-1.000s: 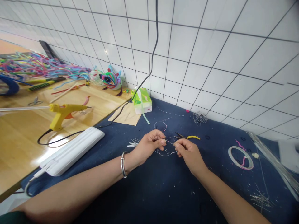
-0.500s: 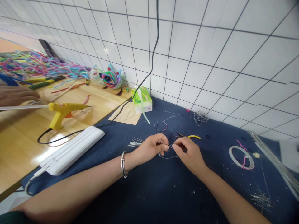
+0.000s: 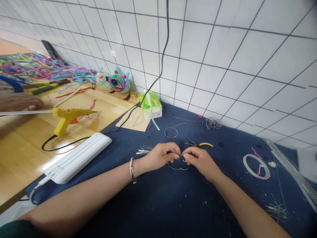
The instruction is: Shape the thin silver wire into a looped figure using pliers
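Note:
Thin wire [image 3: 177,169] bent into a loop hangs between my two hands, over the dark blue cloth. My left hand [image 3: 165,154] pinches it from the left, with a silver bangle [image 3: 133,170] on that wrist. From the right, my right hand [image 3: 198,160] pinches the same wire, its fingertips almost touching the left ones. Fingers hide the exact spot being gripped. Just beyond my hands lie yellow-handled pliers [image 3: 199,144] and a thin wire ring [image 3: 171,133] with a few pink marks. Cut wire pieces [image 3: 143,150] lie beside my left hand.
Left, a wooden table holds a yellow glue gun [image 3: 65,119], pipe cleaners [image 3: 49,71] and another person's blurred hand [image 3: 21,101]. A white power strip [image 3: 79,158] lies at the cloth's edge. A green tissue box [image 3: 151,105], tangled wire [image 3: 212,124] and a white roll [image 3: 245,165] are around.
My right hand has moved slightly left, bringing its fingertips closer to my left hand's. The other person's hand at the far left has shifted.

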Motion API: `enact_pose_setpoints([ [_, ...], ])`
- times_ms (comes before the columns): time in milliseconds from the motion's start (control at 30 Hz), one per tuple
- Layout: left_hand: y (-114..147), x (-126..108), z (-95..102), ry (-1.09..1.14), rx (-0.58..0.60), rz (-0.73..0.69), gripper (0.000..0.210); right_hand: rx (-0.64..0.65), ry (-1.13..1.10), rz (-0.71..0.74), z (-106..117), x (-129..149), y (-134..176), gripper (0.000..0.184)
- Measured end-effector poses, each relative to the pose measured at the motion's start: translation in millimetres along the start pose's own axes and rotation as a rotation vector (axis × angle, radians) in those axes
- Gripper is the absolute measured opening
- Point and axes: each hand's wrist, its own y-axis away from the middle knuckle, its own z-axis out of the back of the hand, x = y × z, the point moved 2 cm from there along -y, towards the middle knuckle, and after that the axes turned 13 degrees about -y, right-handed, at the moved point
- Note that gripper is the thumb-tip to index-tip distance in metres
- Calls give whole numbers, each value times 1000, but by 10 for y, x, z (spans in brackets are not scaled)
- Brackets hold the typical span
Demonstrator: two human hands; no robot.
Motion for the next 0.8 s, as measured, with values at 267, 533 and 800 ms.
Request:
enact_pose_setpoints([
  [267,10,-42,-6,3,48,-19,7,-36,378,224,-22,114,38,15],
  [533,-20,57,-3,101,-143,48,6,-44,288,54,-18,21,11,15],
  [800,-42,117,37,272,-51,142,14,-92,200,70,-2,1,17,16],
])
